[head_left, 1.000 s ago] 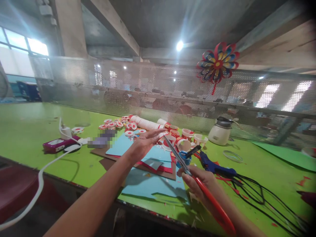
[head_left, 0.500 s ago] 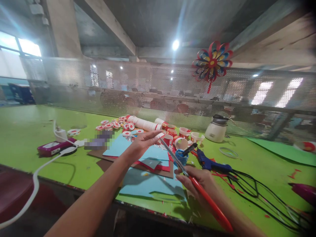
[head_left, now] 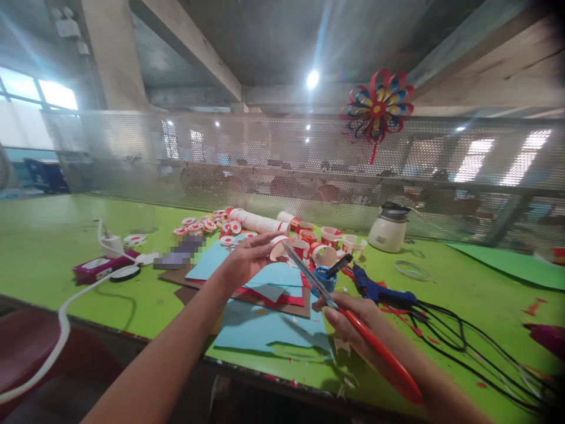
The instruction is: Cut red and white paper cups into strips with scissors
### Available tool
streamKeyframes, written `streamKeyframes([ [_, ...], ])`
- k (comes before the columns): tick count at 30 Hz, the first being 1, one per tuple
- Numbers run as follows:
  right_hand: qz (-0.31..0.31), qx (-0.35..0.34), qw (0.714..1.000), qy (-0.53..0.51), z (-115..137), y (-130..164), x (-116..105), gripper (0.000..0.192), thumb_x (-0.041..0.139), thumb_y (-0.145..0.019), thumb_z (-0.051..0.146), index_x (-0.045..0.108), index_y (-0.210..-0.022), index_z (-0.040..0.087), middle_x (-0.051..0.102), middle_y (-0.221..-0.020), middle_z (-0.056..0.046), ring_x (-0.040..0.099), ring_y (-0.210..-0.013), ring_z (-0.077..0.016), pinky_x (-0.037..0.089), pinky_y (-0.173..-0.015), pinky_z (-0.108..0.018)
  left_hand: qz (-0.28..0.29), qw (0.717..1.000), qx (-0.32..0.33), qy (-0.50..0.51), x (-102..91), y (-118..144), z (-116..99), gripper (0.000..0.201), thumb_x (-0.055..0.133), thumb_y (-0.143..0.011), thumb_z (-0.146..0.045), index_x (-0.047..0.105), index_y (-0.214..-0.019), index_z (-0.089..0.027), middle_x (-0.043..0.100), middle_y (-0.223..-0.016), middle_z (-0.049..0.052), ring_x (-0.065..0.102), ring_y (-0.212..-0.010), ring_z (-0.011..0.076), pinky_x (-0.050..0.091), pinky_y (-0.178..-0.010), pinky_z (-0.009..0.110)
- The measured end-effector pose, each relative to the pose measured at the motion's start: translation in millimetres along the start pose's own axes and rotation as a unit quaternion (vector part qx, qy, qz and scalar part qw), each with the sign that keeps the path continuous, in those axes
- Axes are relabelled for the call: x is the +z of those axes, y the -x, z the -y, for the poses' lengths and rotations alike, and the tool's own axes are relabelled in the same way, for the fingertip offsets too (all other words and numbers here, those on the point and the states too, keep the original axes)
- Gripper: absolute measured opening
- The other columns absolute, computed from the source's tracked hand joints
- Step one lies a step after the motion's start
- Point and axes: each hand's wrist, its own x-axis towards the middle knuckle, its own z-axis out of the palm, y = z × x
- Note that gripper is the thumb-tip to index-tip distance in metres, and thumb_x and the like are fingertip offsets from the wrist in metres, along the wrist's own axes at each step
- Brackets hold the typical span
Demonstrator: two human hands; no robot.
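Overhead, the room is roofed by a grey concrete ceiling (head_left: 273, 41) with beams, and daylight is let in by a window (head_left: 57, 94) at far left. The far edge of the work space is shut off by a perforated metal screen (head_left: 145, 147), on which a paper flower (head_left: 377, 109) is hung. Below it, a bright green table (head_left: 39, 247) is spread; its chipped near edge is crossed by both forearms. At left, room is given by a wide green stretch beyond a purple box (head_left: 95, 270) and its white cable (head_left: 64, 324). At right, room is narrowed by a blue glue gun (head_left: 386, 292), its looped black cord and a white jug (head_left: 388, 229). The middle is covered by blue paper (head_left: 220, 259), layered with red paper and brown card.

The hands are held apart above the papers. The scissors (head_left: 362, 338) are gripped in the right hand (head_left: 357, 318), blades angled up toward the left hand (head_left: 247, 259). Between its fingertips, a curved piece of paper (head_left: 278, 251) is held beside the blade tips; whether the blades are parted cannot be told. Behind, paper cups (head_left: 324, 255) are crowded, with small round discs (head_left: 198, 227) heaped farther left.
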Motion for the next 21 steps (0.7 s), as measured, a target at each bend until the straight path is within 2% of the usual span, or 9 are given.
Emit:
streamKeyframes([
  [4, 0.025, 0.012, 0.996, -0.085, 2.1, 3.5, -1.6, 0.045, 0.037, -0.088, 0.057, 0.056, -0.080, 0.018, 0.045, -0.061, 0.002, 0.045, -0.054, -0.0125, 0.039, -0.052, -0.025, 0.005, 1.000, 0.008, 0.000, 0.9, 0.4, -1.1, 0.033, 0.056, -0.081, -0.013, 0.064, -0.113, -0.013, 0.064, -0.116, 0.014, 0.058, -0.108, 0.0272, 0.042, -0.095, 0.046],
  [10, 0.019, 0.058, 0.981, -0.182, 6.2, 8.4, 0.1, 0.050, 0.034, -0.088, 0.062, 0.059, -0.086, 0.020, 0.043, -0.053, 0.004, 0.041, -0.049, -0.0113, 0.037, -0.050, -0.024, 0.027, 0.999, 0.015, -0.014, 2.7, 1.4, 0.4, 0.034, 0.057, -0.080, -0.012, 0.063, -0.114, -0.014, 0.062, -0.120, 0.015, 0.056, -0.111, 0.0284, 0.042, -0.096, 0.047],
  [16, 0.016, 0.139, 0.941, -0.309, 5.3, 8.7, 1.9, 0.050, 0.042, -0.084, 0.064, 0.058, -0.074, 0.017, 0.040, -0.054, 0.005, 0.036, -0.047, -0.0072, 0.032, -0.046, -0.021, 0.045, 0.999, 0.013, -0.021, 1.7, 0.9, 2.4, 0.037, 0.058, -0.080, -0.013, 0.062, -0.116, -0.014, 0.061, -0.121, 0.016, 0.055, -0.113, 0.0300, 0.041, -0.096, 0.048],
  [21, 0.031, 0.100, 0.937, -0.332, 1.7, 8.1, 3.2, 0.047, 0.038, -0.090, 0.058, 0.062, -0.090, 0.017, 0.042, -0.052, 0.005, 0.037, -0.045, -0.0069, 0.032, -0.045, -0.020, 0.045, 0.999, 0.011, -0.021, 1.2, 0.9, 2.7, 0.036, 0.056, -0.080, -0.012, 0.062, -0.116, -0.015, 0.063, -0.118, 0.014, 0.056, -0.111, 0.0279, 0.040, -0.096, 0.047],
])
